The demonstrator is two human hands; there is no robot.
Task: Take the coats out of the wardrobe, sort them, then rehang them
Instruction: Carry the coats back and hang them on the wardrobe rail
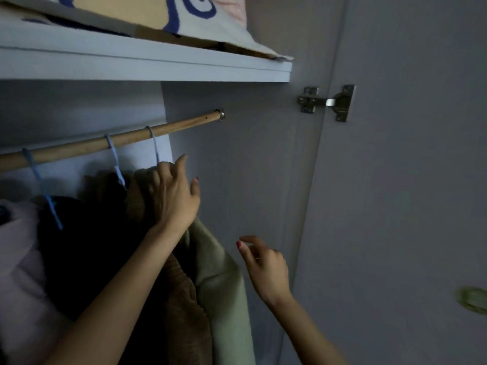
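Grey-white laminate forms the wardrobe's open door (395, 180) and side wall, with a steel hinge (326, 102) between them and a white shelf (145, 67) overhead carrying a folded blue-patterned cloth (184, 19). Below it a round wooden hanging rail (110, 142) slopes across, bearing three pale blue plastic hanger hooks (113, 151). On these hang the coats: a pale lilac padded one (18, 259) at far left, a black one (87, 246) beside it, then a brown corduroy coat (179, 299) and a sage-green coat (224, 285) nearest the wall.

The left hand (171, 193) rests on the brown coat's collar just under the rightmost hook; its grip looks loose, fingers curled over the fabric, thumb lifted clear. The right hand (263, 267) hovers beside the green coat, fingers relaxed, holding nothing.

The step appears to be taking the end coat off the rail. Done well, the left hand should close on the hanger neck rather than the cloth, lift until the hook clears the rail, then draw outward, while the right hand gathers the coat's body so it does not drag its neighbours or slip off the hanger.
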